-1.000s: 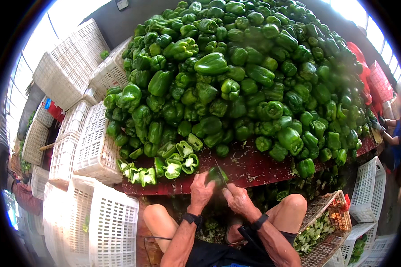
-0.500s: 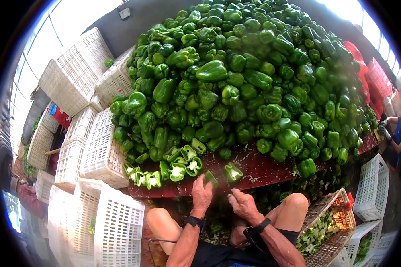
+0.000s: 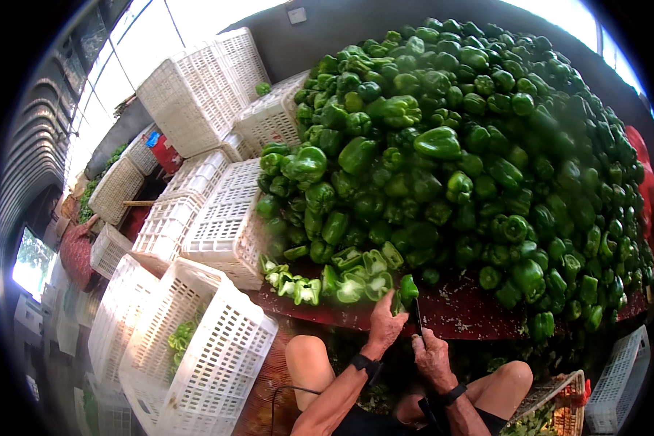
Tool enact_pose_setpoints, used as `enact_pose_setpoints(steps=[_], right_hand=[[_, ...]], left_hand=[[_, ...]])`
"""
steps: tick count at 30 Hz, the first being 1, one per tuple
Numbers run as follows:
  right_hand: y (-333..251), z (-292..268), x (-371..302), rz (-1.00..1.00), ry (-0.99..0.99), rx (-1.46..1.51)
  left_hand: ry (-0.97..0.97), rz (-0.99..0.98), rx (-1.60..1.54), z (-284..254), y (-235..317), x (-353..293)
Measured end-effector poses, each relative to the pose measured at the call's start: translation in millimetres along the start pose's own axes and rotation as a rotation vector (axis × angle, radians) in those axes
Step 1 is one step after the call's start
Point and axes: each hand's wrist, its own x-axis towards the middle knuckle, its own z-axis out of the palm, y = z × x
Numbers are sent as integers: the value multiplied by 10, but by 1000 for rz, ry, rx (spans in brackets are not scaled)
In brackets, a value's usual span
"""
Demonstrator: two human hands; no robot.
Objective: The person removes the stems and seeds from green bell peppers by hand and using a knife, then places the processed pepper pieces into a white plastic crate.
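Observation:
At the near edge of the dark red table (image 3: 479, 309), my left hand (image 3: 386, 323) is closed on a piece of green bell pepper (image 3: 397, 302). My right hand (image 3: 433, 357) grips a knife (image 3: 416, 316), its dark blade upright beside the left fingers. Another green pepper piece (image 3: 409, 288) shows just past the blade; I cannot tell whether it is joined to the held one. Several cut pepper halves (image 3: 351, 288), pale insides showing, lie left of my hands. Behind them rises a large heap of whole green bell peppers (image 3: 443, 182).
White plastic crates (image 3: 218, 211) are stacked to the left. A nearer open crate (image 3: 218, 356) holds some green pieces. At lower right a basket (image 3: 570, 396) contains green scraps, beside a grey-white crate (image 3: 618, 381). My knees flank my hands below the table edge.
The view has turned left, shifting the scene right. My right hand has come closer to my left, with the knife now plainly visible. The lone pepper half has gone from its spot.

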Motion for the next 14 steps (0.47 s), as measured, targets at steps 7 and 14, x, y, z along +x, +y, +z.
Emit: enact_pose_setpoints(steps=[7, 14], right_hand=[[-555, 414, 492, -322, -59, -27], [-290, 35, 310, -199, -39, 109]], left_hand=[[415, 28, 74, -706, -19, 500], [402, 217, 262, -861, -117, 899]])
